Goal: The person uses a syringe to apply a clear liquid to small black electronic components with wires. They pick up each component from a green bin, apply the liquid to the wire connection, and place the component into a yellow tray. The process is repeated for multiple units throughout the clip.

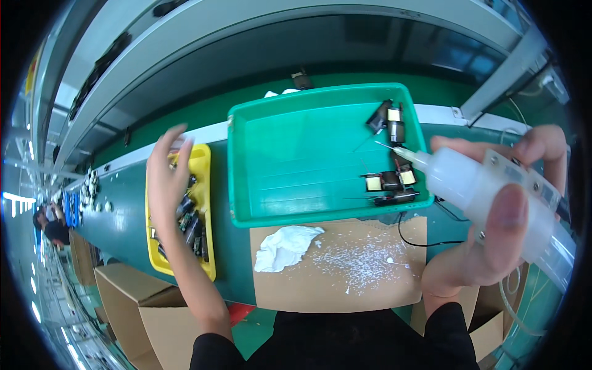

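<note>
Nearest, cardboard (370, 290) flecked white, a crumpled wipe (285, 245) on it. Right hand (493, 234) clenched around a glue bottle (475, 182), nozzle aimed over the green tray (290, 154) toward small black parts (390, 180) (four or five). Left hand (165, 176) spread loose, reaching into the yellow tray (201, 161) of parts. Likely fetching a fresh piece; next calls for a clean pinch, then steady dosing.

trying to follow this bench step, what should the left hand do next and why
Probably close the left hand on one small part in the yellow tray. It is open, reaching into that tray, while the right hand holds the dispenser with its needle at the green tray.
</note>
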